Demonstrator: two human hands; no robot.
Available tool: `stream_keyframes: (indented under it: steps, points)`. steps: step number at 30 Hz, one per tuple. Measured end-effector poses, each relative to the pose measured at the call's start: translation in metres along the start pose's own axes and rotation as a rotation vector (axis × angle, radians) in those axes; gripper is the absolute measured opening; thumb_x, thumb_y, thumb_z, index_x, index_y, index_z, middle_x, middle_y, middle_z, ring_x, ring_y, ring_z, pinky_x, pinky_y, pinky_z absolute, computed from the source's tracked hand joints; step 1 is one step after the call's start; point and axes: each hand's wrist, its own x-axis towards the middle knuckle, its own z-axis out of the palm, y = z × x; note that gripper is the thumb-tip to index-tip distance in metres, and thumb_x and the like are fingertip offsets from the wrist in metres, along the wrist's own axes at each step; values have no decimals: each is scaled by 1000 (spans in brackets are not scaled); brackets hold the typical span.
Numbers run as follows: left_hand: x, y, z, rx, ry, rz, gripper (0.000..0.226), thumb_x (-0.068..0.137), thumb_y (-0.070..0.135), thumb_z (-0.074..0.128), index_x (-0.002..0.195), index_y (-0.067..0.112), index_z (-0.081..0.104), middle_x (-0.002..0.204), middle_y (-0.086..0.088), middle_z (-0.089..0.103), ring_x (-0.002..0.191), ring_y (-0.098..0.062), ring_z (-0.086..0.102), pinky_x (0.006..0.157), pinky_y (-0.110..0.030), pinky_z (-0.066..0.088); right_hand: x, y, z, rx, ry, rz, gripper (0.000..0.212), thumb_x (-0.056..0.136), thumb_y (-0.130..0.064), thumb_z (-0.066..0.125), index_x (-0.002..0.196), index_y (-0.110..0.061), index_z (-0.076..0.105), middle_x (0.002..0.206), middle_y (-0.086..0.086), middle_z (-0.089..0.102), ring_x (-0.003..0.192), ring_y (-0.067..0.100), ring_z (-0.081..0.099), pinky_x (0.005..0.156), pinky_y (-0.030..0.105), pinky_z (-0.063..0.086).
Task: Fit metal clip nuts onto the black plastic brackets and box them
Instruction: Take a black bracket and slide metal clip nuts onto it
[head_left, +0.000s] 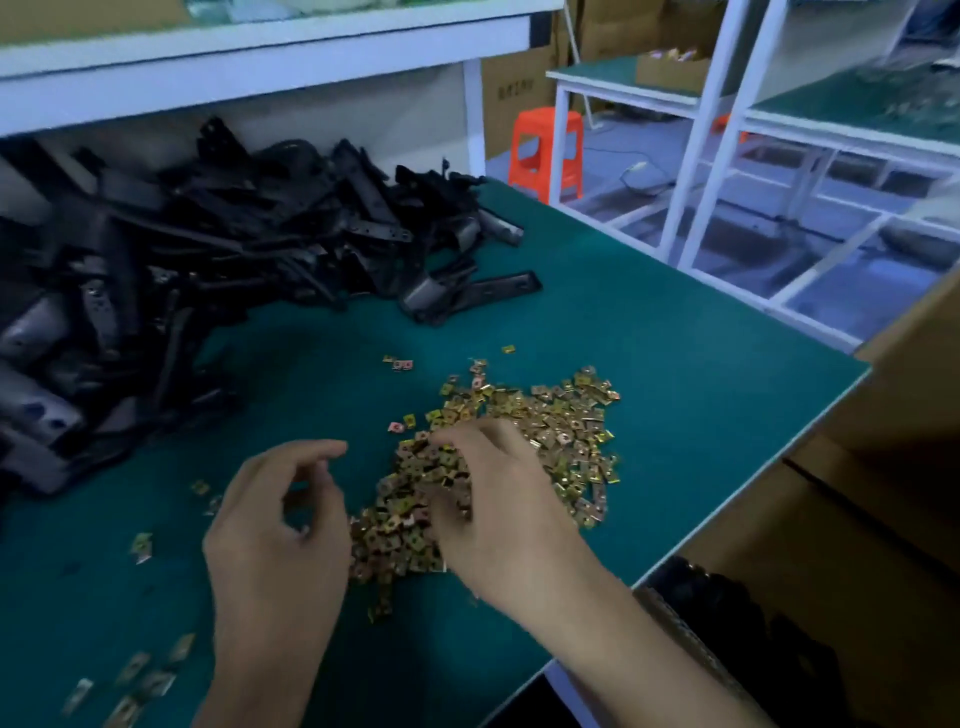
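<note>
A heap of small brass-coloured metal clip nuts (545, 431) lies in the middle of the green table (675, 374). My right hand (498, 499) rests on the heap with its fingers curled down into the nuts; what it holds is hidden. My left hand (280, 525) hovers just left of the heap, fingers loosely curled toward the thumb, with nothing visible in it. A big pile of black plastic brackets (182, 260) fills the back left of the table. One bracket (467, 296) lies apart at the pile's right edge.
Stray clip nuts (140, 545) lie scattered at the front left. A cardboard box (831, 571) with black parts inside stands off the table's right edge. A white shelf (260, 47) overhangs the bracket pile. An orange stool (545, 150) and white racks stand behind.
</note>
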Motion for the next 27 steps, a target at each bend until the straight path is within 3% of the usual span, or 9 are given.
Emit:
stream_keyframes:
  steps: [3, 6, 9, 13, 17, 20, 22, 24, 27]
  points:
    - [9, -30, -32, 106, 32, -185, 33, 94, 7, 63, 103, 39, 65, 109, 8, 60, 90, -7, 57, 76, -15, 37, 23, -29, 28, 28, -149, -100, 39, 95, -31, 61, 133, -24, 55, 127, -7, 49, 118, 10, 50, 96, 17, 39]
    - [15, -59, -59, 186, 22, -300, 36, 93, 9, 67, 114, 38, 61, 119, 6, 50, 105, -14, 49, 86, -26, 37, 42, -52, 56, -99, -384, -142, 55, 88, -44, 67, 138, -28, 50, 127, -2, 47, 117, 19, 50, 100, 31, 43]
    - [18, -87, -79, 268, 61, -346, 41, 92, 10, 69, 127, 28, 59, 122, 4, 41, 121, -20, 40, 97, -26, 29, 62, -71, 81, -268, -566, -135, 71, 81, -56, 71, 142, -33, 45, 132, -1, 43, 123, 23, 46, 101, 43, 45]
    - [28, -118, -92, 321, 35, -383, 54, 91, 15, 73, 141, 17, 53, 136, -9, 43, 129, -29, 37, 104, -30, 31, 87, -86, 118, -281, -581, -135, 76, 79, -55, 75, 145, -33, 42, 138, 0, 42, 126, 25, 45, 101, 43, 46]
    - [43, -135, -93, 305, -64, -398, 72, 95, 26, 68, 157, 23, 30, 156, -8, 29, 142, -27, 27, 115, -42, 31, 105, -94, 160, -142, -467, -122, 81, 86, -45, 72, 152, -33, 26, 145, 1, 34, 131, 25, 42, 104, 41, 46]
    - [60, -139, -88, 188, -81, -365, 78, 99, 25, 64, 160, 32, 17, 162, -1, 24, 148, -20, 23, 109, -29, 30, 113, -95, 182, -45, -363, -137, 79, 90, -36, 68, 153, -35, 20, 148, 0, 28, 130, 22, 43, 100, 37, 48]
    - [72, -140, -83, 133, -82, -358, 70, 100, 25, 62, 159, 32, 25, 159, 2, 30, 142, -17, 33, 101, -13, 28, 114, -92, 190, -38, -314, -166, 72, 91, -32, 66, 152, -31, 27, 147, 0, 31, 130, 22, 44, 104, 38, 46]
    - [81, -143, -78, 114, -21, -336, 53, 100, 24, 62, 150, 25, 43, 146, 1, 42, 118, -8, 50, 86, 5, 29, 114, -86, 194, -44, -275, -204, 66, 91, -28, 66, 150, -26, 36, 144, 0, 38, 129, 21, 45, 107, 37, 43]
    - [86, -150, -75, 107, 72, -354, 40, 100, 24, 64, 139, 23, 55, 125, 6, 47, 88, 3, 50, 71, 7, 33, 114, -77, 194, -36, -252, -236, 53, 89, -22, 69, 140, -23, 52, 134, -5, 51, 124, 12, 46, 102, 15, 37]
